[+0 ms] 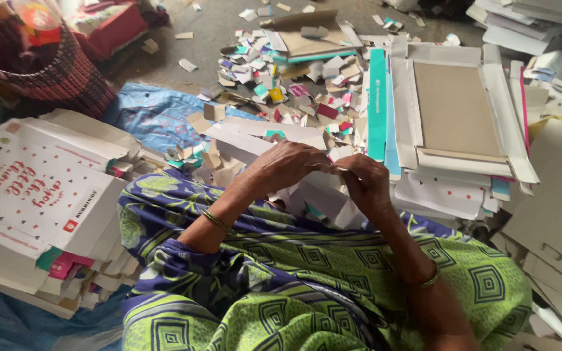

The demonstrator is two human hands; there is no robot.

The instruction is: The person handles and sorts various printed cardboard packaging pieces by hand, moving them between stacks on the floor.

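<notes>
Sitting on the floor (216,26) with legs under a green and purple patterned cloth (307,279), the person works both hands close together over the lap. Left hand (287,166) and right hand (367,182) meet at the fingertips, fingers curled in and pinched on a white cardboard piece (323,198) that lies between and beneath them; the exact edge being gripped is hidden by the knuckles. A thin bangle sits on each wrist. Just beyond the hands, a heap of small cardboard scraps (294,84) in white, brown, teal and pink spreads across the grey floor. To the right, touching the heap's edge, a stack of flattened white box blanks (456,110) lies with a brown panel facing up, and a teal strip (377,104) stands along its left side. To the left, well apart from the hands, a second stack of flat white printed cartons (40,195) with red markings rests on a blue sheet (151,114). A dark woven basket (66,71) stands at upper left, near a red cushion-like thing. More plain white card sheets (554,214) overlap at the far right edge.
</notes>
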